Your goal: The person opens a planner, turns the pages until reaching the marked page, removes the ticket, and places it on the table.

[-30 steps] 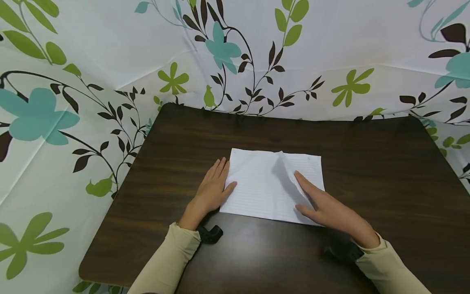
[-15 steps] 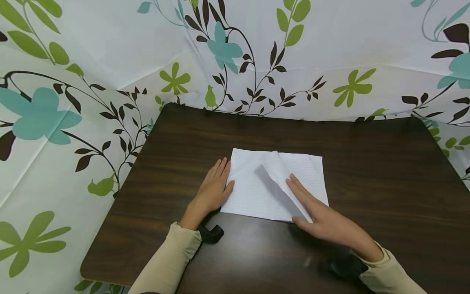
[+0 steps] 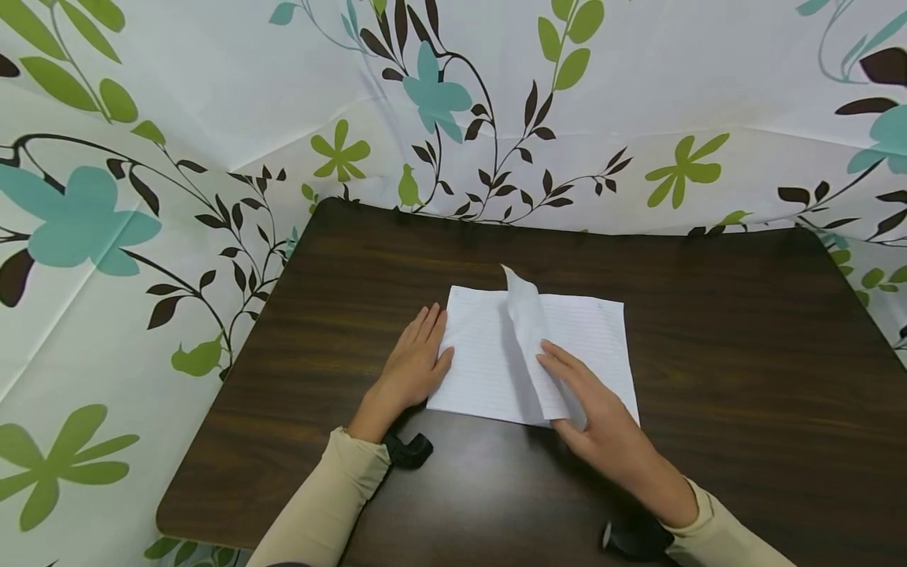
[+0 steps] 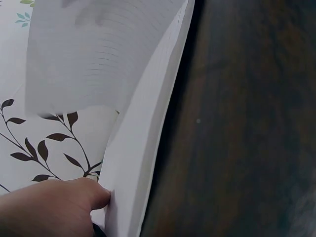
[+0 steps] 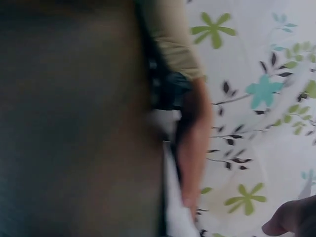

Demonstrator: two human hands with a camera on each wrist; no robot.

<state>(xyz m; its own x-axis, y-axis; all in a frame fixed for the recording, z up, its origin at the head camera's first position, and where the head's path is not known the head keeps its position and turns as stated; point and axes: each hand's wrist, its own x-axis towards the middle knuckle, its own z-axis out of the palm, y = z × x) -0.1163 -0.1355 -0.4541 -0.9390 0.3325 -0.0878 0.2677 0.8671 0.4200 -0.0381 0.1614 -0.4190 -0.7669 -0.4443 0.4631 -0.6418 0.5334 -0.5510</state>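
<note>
A flowered cloth point(image 3: 623, 75) hangs behind a dark table point(image 3: 737, 346). Centre-left, the left hand point(image 3: 409, 366) lies flat, fingers straight, along the left edge of an open notebook point(image 3: 476, 350) mid-frame. At centre, one page point(image 3: 526, 315) curls upright; right of it, the right hand point(image 3: 608, 421) rests unclenched fingers against it. Pinning the notebook and guiding slowly should prevent creases.

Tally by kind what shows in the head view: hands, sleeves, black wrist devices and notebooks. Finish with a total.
Hands: 2 (left hand, right hand)
Sleeves: 2 (left sleeve, right sleeve)
Black wrist devices: 2 (left device, right device)
Notebooks: 1 (open lined notebook)
Total: 7
</note>
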